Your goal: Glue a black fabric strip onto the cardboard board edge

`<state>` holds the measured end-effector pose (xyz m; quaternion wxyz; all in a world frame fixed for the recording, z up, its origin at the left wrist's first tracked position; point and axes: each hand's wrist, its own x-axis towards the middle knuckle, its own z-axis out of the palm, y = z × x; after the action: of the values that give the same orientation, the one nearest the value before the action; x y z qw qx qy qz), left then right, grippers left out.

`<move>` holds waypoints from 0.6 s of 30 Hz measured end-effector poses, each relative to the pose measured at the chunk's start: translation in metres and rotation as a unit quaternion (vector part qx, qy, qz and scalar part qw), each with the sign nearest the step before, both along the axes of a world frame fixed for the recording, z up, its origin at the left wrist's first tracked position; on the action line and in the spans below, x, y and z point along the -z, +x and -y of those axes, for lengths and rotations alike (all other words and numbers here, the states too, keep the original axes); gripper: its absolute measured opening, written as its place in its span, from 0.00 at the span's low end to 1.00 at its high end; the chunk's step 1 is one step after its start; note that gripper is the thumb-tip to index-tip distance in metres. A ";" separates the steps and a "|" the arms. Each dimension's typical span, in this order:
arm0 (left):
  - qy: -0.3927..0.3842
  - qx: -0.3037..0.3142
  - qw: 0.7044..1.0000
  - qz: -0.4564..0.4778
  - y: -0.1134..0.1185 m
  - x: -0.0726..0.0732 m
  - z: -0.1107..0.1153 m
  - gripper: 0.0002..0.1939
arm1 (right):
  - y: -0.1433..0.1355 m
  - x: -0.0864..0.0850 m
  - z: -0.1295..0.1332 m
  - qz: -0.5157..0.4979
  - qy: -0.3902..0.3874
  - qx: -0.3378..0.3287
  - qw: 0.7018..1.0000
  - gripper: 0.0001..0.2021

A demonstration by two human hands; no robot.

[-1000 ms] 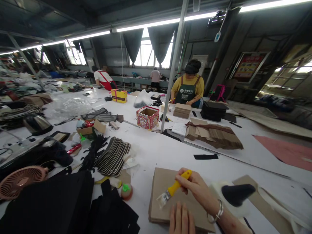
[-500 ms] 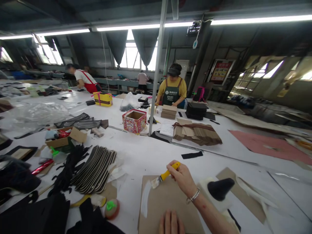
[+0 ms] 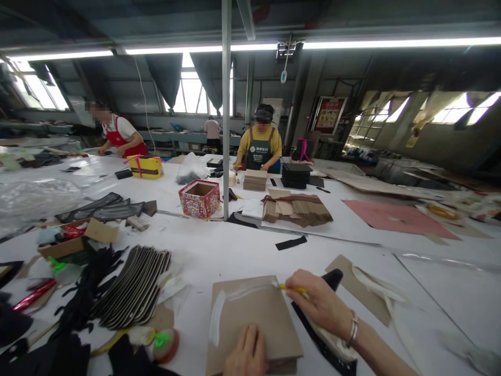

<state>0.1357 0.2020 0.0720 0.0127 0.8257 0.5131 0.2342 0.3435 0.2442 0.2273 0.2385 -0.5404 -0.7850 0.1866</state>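
My right hand (image 3: pixel 321 305) grips a yellow-handled brush (image 3: pixel 290 288) at the far right corner of a stack of brown cardboard sheets (image 3: pixel 254 313). White glue streaks run along the top sheet's far and left edges. My left hand (image 3: pixel 246 354) lies flat on the near edge of the stack, fingers together, pressing it down. A black pointed piece (image 3: pixel 331 279) on a white-smeared board lies just behind my right hand.
A fanned pile of dark curved pieces (image 3: pixel 135 287) lies to the left, beside a small round glue pot (image 3: pixel 166 344). A metal pole (image 3: pixel 226 109) rises mid-table next to a red patterned box (image 3: pixel 199 198) and folded brown cartons (image 3: pixel 297 209). A person in a yellow shirt (image 3: pixel 260 149) works opposite.
My right hand swept the brush from the stack's left side along the far edge to the right corner, leaving glue. The view turned right.
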 end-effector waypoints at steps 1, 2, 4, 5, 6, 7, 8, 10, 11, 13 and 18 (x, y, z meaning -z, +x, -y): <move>-0.024 0.005 1.000 0.001 -0.001 -0.002 -0.001 0.26 | -0.007 -0.001 0.011 0.056 0.007 -0.056 0.997 0.10; -0.048 0.009 0.999 -0.002 -0.001 -0.005 -0.003 0.28 | -0.012 -0.002 0.022 0.105 0.010 -0.098 0.990 0.09; -0.094 0.019 0.995 -0.015 0.000 -0.011 -0.005 0.29 | -0.020 -0.003 0.042 0.159 0.004 -0.143 0.977 0.08; -0.117 0.024 0.993 -0.025 0.000 -0.015 -0.006 0.29 | -0.020 -0.004 0.051 0.167 -0.003 -0.152 0.974 0.08; -0.138 0.028 0.989 -0.035 0.001 -0.020 -0.007 0.29 | -0.019 -0.006 0.058 0.163 -0.012 -0.152 0.975 0.08; -0.160 0.035 0.986 -0.046 0.001 -0.026 -0.008 0.28 | -0.016 -0.009 0.065 0.143 -0.025 -0.141 0.979 0.08; -0.180 0.041 0.981 -0.057 0.002 -0.032 -0.009 0.28 | -0.012 -0.013 0.071 0.108 -0.043 -0.116 0.986 0.08; -0.215 0.050 0.972 -0.082 0.003 -0.046 -0.010 0.26 | 0.003 -0.017 0.084 0.005 -0.079 -0.036 0.996 0.09; -0.223 0.056 0.968 -0.095 0.003 -0.054 -0.010 0.25 | 0.012 -0.016 0.091 -0.059 -0.088 0.020 0.994 0.10; -0.223 0.076 0.963 -0.128 0.002 -0.068 -0.009 0.21 | 0.031 -0.008 0.109 -0.185 -0.083 0.143 0.969 0.12; -0.203 0.155 0.946 -0.198 -0.003 -0.091 -0.009 0.11 | 0.062 0.041 0.167 -0.392 0.051 0.393 0.830 0.18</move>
<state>0.1326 0.2113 0.1627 0.1145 0.9044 0.4081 -0.0479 0.4052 0.0777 0.1859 0.6069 -0.6719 -0.3547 0.2332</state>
